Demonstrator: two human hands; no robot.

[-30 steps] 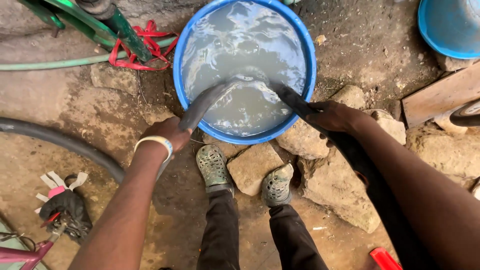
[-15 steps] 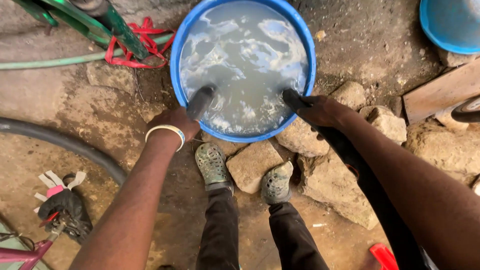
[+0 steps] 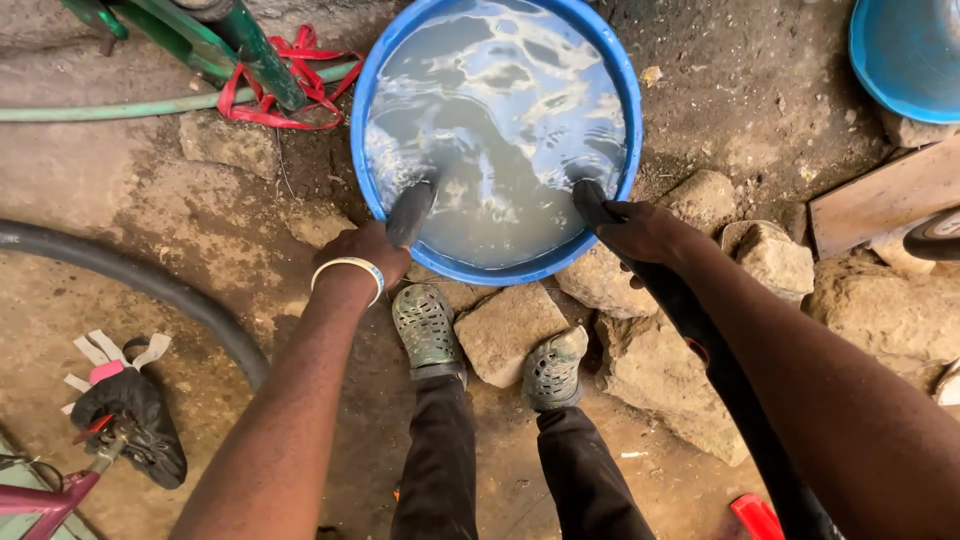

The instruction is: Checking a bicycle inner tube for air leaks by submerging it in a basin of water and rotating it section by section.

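Observation:
A blue round basin point(image 3: 368, 205) full of cloudy water stands on the stony ground ahead of my feet. A black rubber inner tube point(image 3: 410, 212) loops down into the water, its middle part submerged. My left hand point(image 3: 368, 252), with a pale wristband, grips the tube at the basin's near-left rim. My right hand point(image 3: 640, 230) grips the other side of the tube at the near-right rim; from there the tube runs back under my right arm.
Rough stones point(image 3: 508, 330) lie around my grey-green clogs point(image 3: 426, 325). A green metal frame with red straps point(image 3: 262, 75) and a green hose are at upper left. A thick black tyre point(image 3: 150, 285) curves at left. Another blue basin point(image 3: 905, 55) sits at upper right, a wooden board point(image 3: 885, 200) below it.
The loop of tube, raised above the water a second ago, has been pushed down under the surface. Both hands have stayed at the rim and spread slightly.

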